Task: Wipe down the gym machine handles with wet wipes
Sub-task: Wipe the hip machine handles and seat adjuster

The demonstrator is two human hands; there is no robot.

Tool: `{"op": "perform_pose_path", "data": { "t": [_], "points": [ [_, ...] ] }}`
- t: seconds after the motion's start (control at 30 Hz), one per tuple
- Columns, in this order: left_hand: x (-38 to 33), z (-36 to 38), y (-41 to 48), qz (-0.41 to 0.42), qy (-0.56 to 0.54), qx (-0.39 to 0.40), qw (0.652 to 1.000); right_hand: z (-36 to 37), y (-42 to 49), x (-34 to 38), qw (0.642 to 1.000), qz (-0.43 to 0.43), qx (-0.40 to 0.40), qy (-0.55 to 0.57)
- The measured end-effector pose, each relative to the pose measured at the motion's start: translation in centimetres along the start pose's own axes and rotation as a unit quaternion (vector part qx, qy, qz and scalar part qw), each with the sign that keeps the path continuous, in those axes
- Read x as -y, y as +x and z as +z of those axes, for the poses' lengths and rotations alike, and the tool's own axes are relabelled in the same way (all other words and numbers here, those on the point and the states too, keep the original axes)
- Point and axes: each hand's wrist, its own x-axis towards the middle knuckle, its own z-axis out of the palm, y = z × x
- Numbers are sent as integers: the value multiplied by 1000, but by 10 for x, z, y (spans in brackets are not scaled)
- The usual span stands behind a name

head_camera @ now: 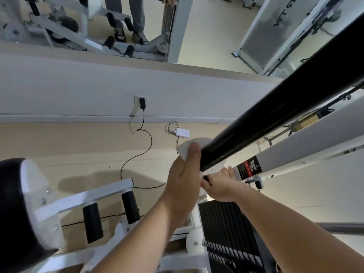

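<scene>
Early in the wipe-down, by the look of it: working the near tip of the long handle.

Gripping the wet wipe (184, 147) round the near tip of the black handle (275, 113) with the left hand (183, 174), fingers curled and thumb pressed on top, just below centre of view at 6 o'clock. Meeting the same tip from 4 o'clock with the right hand (218, 184), touching the wipe's lower edge; hard to tell whether pinching the wipe, holding the handle or merely steadying. Judging from the wipe's place at the very end, probably leaving the whole run of handle out toward 2 o'clock to do, though no telling from its gloss. Likely leaving the black roller pads (131, 206) at 7 o'clock untouched too, if counted as handles.
</scene>
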Motion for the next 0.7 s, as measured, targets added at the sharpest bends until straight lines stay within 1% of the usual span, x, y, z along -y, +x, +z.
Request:
{"op": "perform_pose_path", "data": {
  "t": [0.03,0.07,0.13,0.2,0.27,0.33,0.4,0.5,0.57,0.63,0.7],
  "points": [
    [10,-8,3,4,13,-5,1000,1,1,-1,1000,-3,-3,-1],
    [21,-17,8,-11,27,-24,999,1,2,-1,1000,-10,-11,0],
    [49,-33,19,-70,41,-46,996,3,3,-3,999,-27,-31,16],
    [72,-41,29,-139,11,-51,989,6,4,-5,999,-30,-37,26],
    [74,-37,33,-199,-43,-64,977,6,6,-6,999,-27,-34,21],
    [67,-32,29,-215,-67,-78,971,7,6,-6,999,-32,-36,19],
    [52,-24,17,-187,-66,-89,976,8,5,-7,998,-35,-40,29],
    [37,-9,4,-68,-38,-74,994,6,6,-5,998,-31,-43,26],
    [37,0,2,6,-35,-65,997,5,4,-4,999,-25,-34,12],
    [43,-6,7,17,-55,-69,996,5,4,-3,1000,-14,-26,-1],
    [58,-18,16,-21,-62,-67,996,3,3,-3,999,-14,-31,1]
  ]
}}
